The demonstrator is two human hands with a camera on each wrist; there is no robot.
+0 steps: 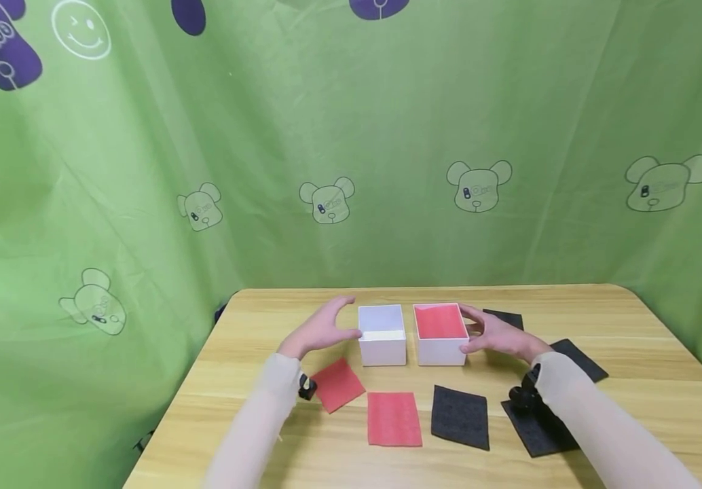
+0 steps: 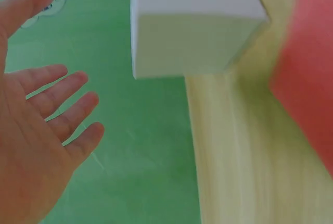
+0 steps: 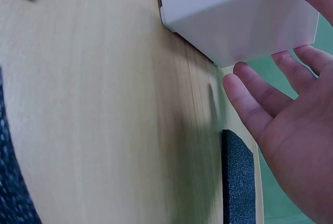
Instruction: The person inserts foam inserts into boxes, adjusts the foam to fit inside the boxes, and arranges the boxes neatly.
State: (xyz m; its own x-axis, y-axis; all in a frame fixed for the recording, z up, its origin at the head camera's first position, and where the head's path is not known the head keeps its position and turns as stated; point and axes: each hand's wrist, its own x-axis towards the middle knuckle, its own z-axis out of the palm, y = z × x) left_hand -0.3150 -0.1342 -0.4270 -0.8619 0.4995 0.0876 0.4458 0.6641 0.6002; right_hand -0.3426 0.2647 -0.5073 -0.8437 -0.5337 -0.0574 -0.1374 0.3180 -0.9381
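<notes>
Two white boxes without lids stand side by side on the wooden table. The left box shows its pale inside; in the right box lies a red sheet. My left hand is spread beside the left box's left wall, its thumb tip near the front corner. In the left wrist view the fingers are straight and hold nothing. My right hand is at the right box's right side, thumb by the front corner and the other fingers along the wall. In the right wrist view its fingertips are right at the box's edge.
A red square lies near my left wrist, another red square in front of the boxes. Black felt squares lie at front, under the right forearm, at far right and behind my right hand. A green curtain hangs behind.
</notes>
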